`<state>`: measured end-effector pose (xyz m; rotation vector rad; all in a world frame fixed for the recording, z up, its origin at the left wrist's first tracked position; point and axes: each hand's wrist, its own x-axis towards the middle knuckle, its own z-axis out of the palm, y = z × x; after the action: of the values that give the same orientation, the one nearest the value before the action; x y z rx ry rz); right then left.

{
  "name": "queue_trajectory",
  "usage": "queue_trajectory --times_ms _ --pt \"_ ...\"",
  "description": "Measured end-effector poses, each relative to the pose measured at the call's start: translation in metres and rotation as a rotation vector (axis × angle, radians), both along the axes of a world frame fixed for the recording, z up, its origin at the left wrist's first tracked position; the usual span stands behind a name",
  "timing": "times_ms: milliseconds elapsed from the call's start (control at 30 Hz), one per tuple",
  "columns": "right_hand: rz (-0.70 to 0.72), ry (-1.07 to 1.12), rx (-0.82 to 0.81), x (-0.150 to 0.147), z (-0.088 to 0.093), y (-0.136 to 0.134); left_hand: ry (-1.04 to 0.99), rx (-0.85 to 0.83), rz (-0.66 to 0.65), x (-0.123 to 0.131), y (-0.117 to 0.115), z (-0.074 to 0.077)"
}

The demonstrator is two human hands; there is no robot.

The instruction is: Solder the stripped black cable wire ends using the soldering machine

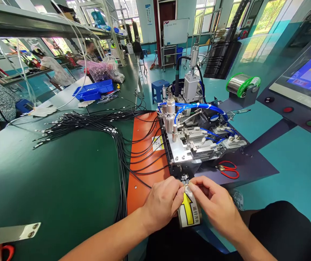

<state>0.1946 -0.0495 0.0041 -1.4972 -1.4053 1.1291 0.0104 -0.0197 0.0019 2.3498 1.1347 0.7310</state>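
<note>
My left hand (162, 203) and my right hand (216, 204) meet at the near end of a small metal machine (192, 139), just above a plate with a yellow arrow label (189, 212). Both hands pinch a tiny bright part between thumb and forefinger; I cannot make out what it is. Thin black cables (144, 159) run from a large bundle (90, 123) on the green bench (49, 181) across an orange plate (141, 181) into slots along the machine's left side.
Red-handled scissors (228, 169) lie right of the machine. A solder wire spool (240, 84) stands behind it, a control panel screen (310, 74) at far right. Blue bins (92, 90) sit farther up the bench, where other people work at the left.
</note>
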Motion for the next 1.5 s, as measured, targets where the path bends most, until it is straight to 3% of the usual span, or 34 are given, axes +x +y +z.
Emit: queue_trajectory --times_ms 67,233,667,1067,1500 --pt "-0.007 0.119 -0.119 0.008 0.001 0.003 -0.005 -0.003 -0.011 0.0 0.0 0.001" --pt "0.036 0.236 -0.17 0.015 0.002 0.008 -0.016 -0.005 -0.013 0.0 0.0 0.001" --pt "0.068 0.137 -0.077 0.011 0.0 0.009 -0.015 -0.014 -0.012 0.0 0.0 0.001" --pt "0.067 0.128 -0.103 0.008 0.001 0.011 -0.015 -0.012 -0.014 0.0 0.0 0.002" --pt "0.034 0.083 -0.089 0.009 -0.01 0.022 -0.038 -0.038 -0.026 -0.012 0.003 0.009"
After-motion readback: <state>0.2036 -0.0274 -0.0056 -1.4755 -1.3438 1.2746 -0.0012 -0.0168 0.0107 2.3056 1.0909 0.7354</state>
